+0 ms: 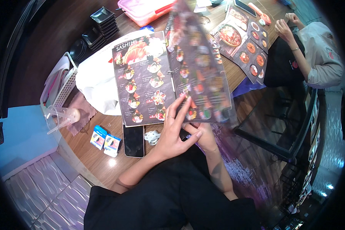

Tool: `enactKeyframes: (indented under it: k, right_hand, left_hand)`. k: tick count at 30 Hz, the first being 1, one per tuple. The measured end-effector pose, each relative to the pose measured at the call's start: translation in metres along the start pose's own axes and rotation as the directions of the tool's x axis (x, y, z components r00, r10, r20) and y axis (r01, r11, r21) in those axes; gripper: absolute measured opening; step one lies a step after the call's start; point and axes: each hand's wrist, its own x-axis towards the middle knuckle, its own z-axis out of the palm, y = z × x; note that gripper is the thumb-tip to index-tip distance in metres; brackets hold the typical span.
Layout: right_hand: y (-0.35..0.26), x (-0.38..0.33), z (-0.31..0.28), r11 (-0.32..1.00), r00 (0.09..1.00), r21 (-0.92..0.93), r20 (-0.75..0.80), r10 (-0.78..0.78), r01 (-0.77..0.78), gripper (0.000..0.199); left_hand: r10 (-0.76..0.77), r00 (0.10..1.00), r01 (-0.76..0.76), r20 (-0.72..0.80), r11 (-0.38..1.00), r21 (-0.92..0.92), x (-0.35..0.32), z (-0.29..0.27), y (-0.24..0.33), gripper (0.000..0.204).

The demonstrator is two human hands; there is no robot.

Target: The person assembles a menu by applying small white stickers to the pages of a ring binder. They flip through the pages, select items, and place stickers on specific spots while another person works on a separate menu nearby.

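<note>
Menu binder (149, 76) open on wooden surface (99, 161), right page lifted, blurred; left hand (174, 132) fingers spread on near edge; right hand (203, 136) beneath, grip unclear; phone (133, 140) near left.

- Looking down from head height onto the table (99, 161) edge and lap.
- Facing forward and down, close over the menu (157, 76).
- Bending straight edges toward the rim, with dark corners all round.
- Taking in a second person (314, 57) at upper right.
</note>
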Motion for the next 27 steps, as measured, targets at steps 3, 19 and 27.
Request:
enactKeyframes:
  k: [3, 19, 27]
  right_hand:
    - [-0.003, 0.0, -0.006, 0.974, 0.987, 0.162, 0.04, 0.156, -0.16, 0.037]
    - [0.006, 0.005, -0.009, 0.981, 0.981, -0.017, -0.014, 0.193, -0.193, 0.021]
    - [0.01, 0.003, -0.004, 0.983, 0.987, -0.116, -0.084, 0.136, -0.145, 0.032]
  left_hand:
    - [0.008, 0.998, -0.011, 0.066, 0.999, 0.047, -0.007, -0.004, -0.004, 0.07]
    - [-0.481, 0.874, 0.427, 0.075, 0.684, -0.591, 0.01, -0.016, -0.052, 0.053]
    - [-0.446, 0.895, 0.426, 0.032, 0.83, -0.359, 0.026, -0.022, -0.056, 0.061]
